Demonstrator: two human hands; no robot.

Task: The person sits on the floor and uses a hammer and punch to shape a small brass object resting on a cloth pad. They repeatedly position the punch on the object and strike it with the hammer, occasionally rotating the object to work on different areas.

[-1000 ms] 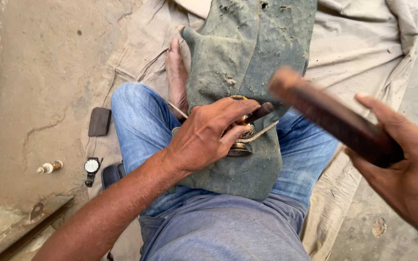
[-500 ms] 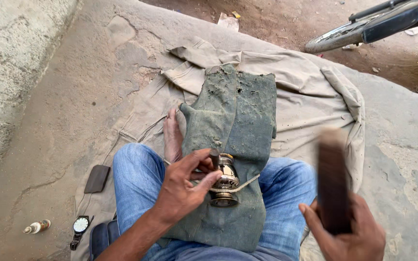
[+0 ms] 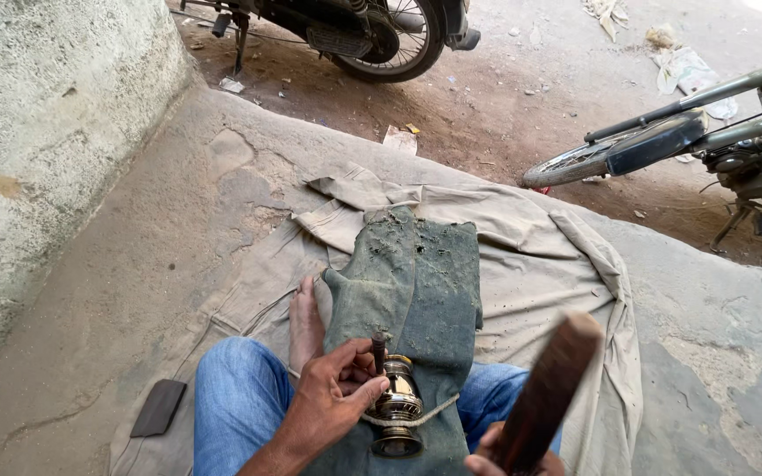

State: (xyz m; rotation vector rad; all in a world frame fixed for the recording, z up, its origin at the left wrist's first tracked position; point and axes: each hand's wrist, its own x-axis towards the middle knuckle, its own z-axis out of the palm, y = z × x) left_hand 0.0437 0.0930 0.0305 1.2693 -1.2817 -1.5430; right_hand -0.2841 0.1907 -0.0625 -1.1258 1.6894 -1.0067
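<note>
1. Person sits on a beige cloth [image 3: 531,256] spread over a concrete slab, legs in blue jeans [image 3: 231,397], one bare foot [image 3: 304,322] showing beside a grey-green cloth
2. Grey-green cloth [image 3: 416,282], gritty on its upper part, is draped along the lap and runs away from the body
3. Left hand [image 3: 332,401] has its fingers curled around a small dark rod [image 3: 379,350] that stands upright, set against the brass piece
4. Brass piece [image 3: 396,404], rounded and shiny, lies on the grey-green cloth over the lap, its open ring end facing the camera; a cord [image 3: 429,412] loops across it
5. Right hand [image 3: 513,458] is mostly cut off by the bottom edge; it grips the lower end of a dark wooden bar [image 3: 547,388], fingers closed on it, bar raised and tilted, blurred
6. The bar is apart from the brass piece, to its right and above the lap
7. A flat dark block [image 3: 159,407] lies on the slab left of the knee
8. Rough wall [image 3: 46,132] at left; two motorbikes on the dirt beyond, one wheel [image 3: 390,40] at top, another [image 3: 575,163] at right
</note>
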